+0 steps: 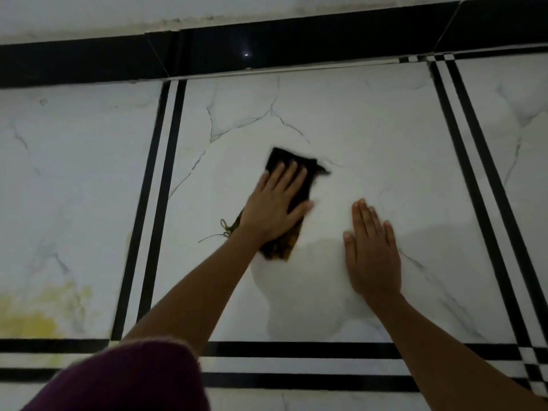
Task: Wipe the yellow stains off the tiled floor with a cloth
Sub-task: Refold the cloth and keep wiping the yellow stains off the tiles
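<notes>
A dark cloth (pixel 299 167) with a yellowish lower edge and loose threads lies on the middle white marble-look floor tile (pixel 370 137). My left hand (pixel 275 203) presses flat on the cloth, fingers straight and spread. My right hand (pixel 372 250) rests flat on the bare tile to the right of the cloth, fingers straight and together, holding nothing. A yellow stain (pixel 38 312) spreads over the lower left tile, well to the left of both hands. The cloth's middle is hidden under my left hand.
Black double stripes (pixel 154 203) border the tiles on the left, right and near side. A glossy black skirting band (pixel 267 51) runs along the wall at the far edge. A maroon garment (pixel 124 381) fills the lower left corner.
</notes>
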